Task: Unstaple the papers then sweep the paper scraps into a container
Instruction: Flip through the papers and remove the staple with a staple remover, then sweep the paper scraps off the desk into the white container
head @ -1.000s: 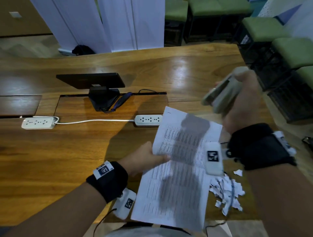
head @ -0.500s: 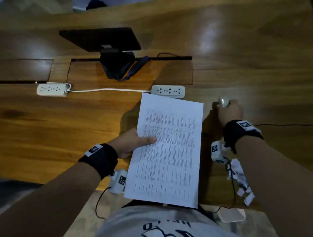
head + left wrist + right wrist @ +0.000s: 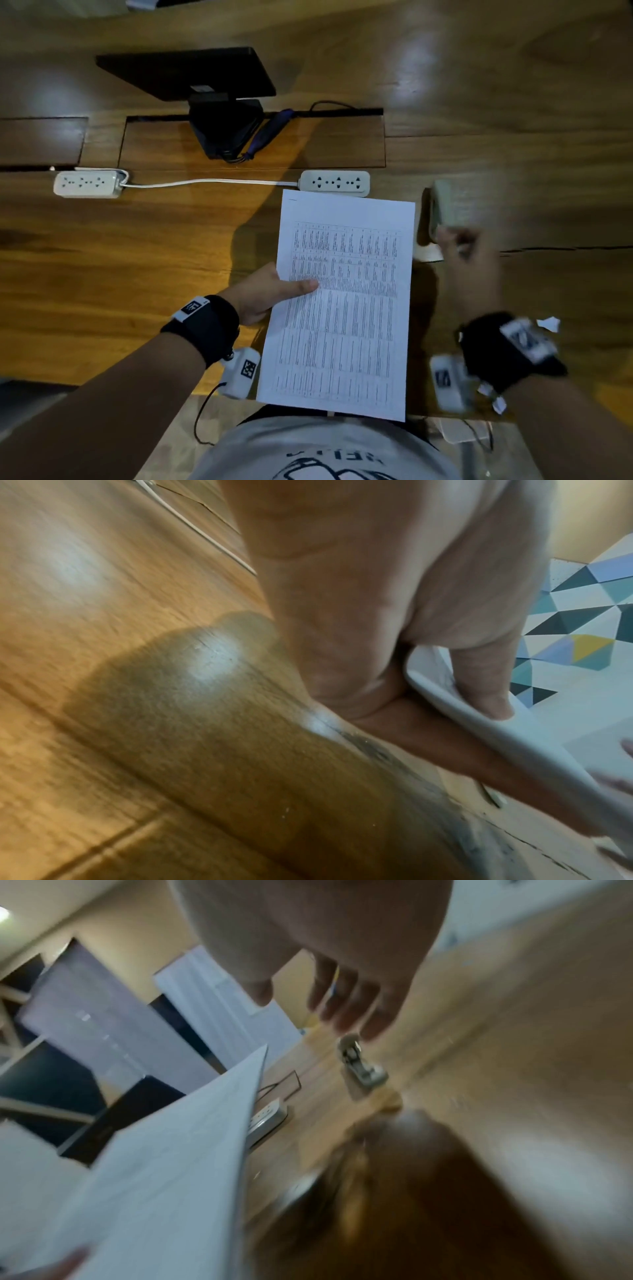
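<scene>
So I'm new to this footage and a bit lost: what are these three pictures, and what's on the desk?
No machine here: a person wears a camera on the head and one on each wrist. The head view looks down at a wooden table. The left hand holds printed papers, thumb on top. The right hand is blurred, fingers loose, holding nothing, just short of a stapler-like tool lying on the table. Paper scraps lie by the right wrist. Two power strips and a monitor sit further back.

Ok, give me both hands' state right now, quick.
Left hand: grips the stapled papers at their left edge, thumb on top.
Right hand: open, fingers loose, holding nothing, just short of the stapler on the table.
</scene>
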The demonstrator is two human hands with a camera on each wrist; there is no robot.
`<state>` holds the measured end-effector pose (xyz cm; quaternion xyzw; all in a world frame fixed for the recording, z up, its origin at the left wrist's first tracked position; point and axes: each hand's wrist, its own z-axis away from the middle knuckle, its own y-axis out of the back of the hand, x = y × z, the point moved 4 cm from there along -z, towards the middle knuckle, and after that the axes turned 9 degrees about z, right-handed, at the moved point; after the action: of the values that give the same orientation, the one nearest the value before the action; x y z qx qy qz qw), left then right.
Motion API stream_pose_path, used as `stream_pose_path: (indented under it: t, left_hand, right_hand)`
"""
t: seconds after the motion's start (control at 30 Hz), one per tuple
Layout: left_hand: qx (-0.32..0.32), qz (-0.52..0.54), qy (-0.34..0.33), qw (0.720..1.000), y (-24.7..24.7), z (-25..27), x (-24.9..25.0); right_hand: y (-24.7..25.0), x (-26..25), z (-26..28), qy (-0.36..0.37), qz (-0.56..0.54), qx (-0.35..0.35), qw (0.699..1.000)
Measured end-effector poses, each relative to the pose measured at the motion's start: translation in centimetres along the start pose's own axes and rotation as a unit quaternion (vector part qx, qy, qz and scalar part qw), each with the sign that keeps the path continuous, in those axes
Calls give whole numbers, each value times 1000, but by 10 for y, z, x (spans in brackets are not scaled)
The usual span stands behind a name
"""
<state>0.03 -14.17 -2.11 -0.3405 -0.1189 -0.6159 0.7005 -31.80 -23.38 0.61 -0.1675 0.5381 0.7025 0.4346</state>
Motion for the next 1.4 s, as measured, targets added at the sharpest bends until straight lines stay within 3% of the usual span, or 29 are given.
stream_pose_path:
  t: [0.07,0.13,0.27,0.43,0.57,0.7,0.9,1.0,1.1,1.23,1.33,1.4]
  left_hand:
    - [-2,5,-3,1000,-5,-1,1]
    - [7,2,-9,1000,-8,-4,-1]
    - [76,-50,-47,995,-11,-9,-9]
    - [279,-135,-69,948,-8,-11,-33]
    - [290,-233,-73,925,-12,-12,-42]
    - [306,-358,-60,880,-7,-8,-44]
    - [285,-418,-40,862,9,-2,-52]
    - [264,-425,-50,864,15,-1,-54]
    - [230,-472,-89,846,11,-2,-53]
    - [157,-562,-188,790,-45,-5,-39]
    - [23,-636,-248,731,-127,-6,-43]
    - [-80,-686,-263,674,-188,-4,-62]
  right_hand:
    - [-23,20,45,-97,-67,-199,973]
    - [-38,38,75,-135,-111,-299,938]
    - [-54,60,85,-133,-108,-253,952]
    - [-78,64,82,-96,23,-227,969]
    - [-87,59,81,-84,126,-195,969]
    - [-78,53,80,-46,256,-192,946]
    - [-49,55,92,-35,354,-181,917]
    - [-33,69,109,-65,317,-160,933]
    - [-14,94,135,-84,228,-145,959]
    - [10,154,180,-104,81,-125,983]
    - [28,233,211,-175,9,-82,981]
    - [39,296,227,-226,-9,-62,972]
